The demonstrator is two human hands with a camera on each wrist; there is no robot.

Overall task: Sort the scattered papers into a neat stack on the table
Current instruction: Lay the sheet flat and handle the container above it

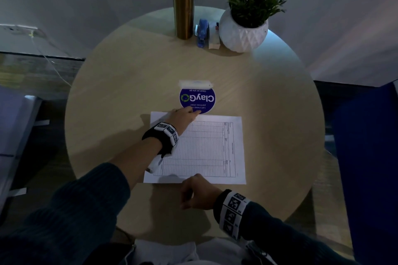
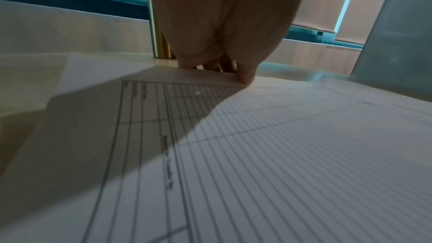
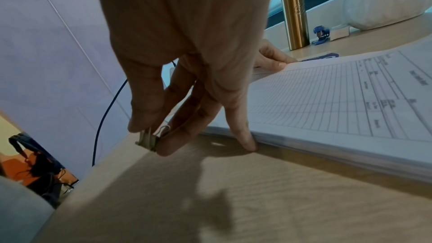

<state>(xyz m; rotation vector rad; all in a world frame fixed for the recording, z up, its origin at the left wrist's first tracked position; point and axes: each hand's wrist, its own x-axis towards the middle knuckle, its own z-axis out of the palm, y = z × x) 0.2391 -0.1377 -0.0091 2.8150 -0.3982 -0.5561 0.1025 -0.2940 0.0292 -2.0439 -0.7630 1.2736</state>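
A stack of white papers (image 1: 204,148) with a printed ruled form on top lies flat in the middle of the round wooden table (image 1: 120,96). My left hand (image 1: 189,114) reaches to the stack's far edge near its left corner, and its fingertips (image 2: 245,78) press down against that edge. My right hand (image 1: 193,191) is at the near edge. Its thumb and fingers pinch a small binder clip (image 3: 147,140) just off the paper. One straight finger (image 3: 247,141) of that hand touches the near edge of the stack (image 3: 327,103).
A round blue ClayGo sign (image 1: 197,99) stands just beyond the stack. At the table's far side are a gold bottle (image 1: 183,6), a blue stapler (image 1: 202,33), a small white box (image 1: 213,37) and a plant in a white pot (image 1: 243,32). A blue chair (image 1: 366,157) is on the right.
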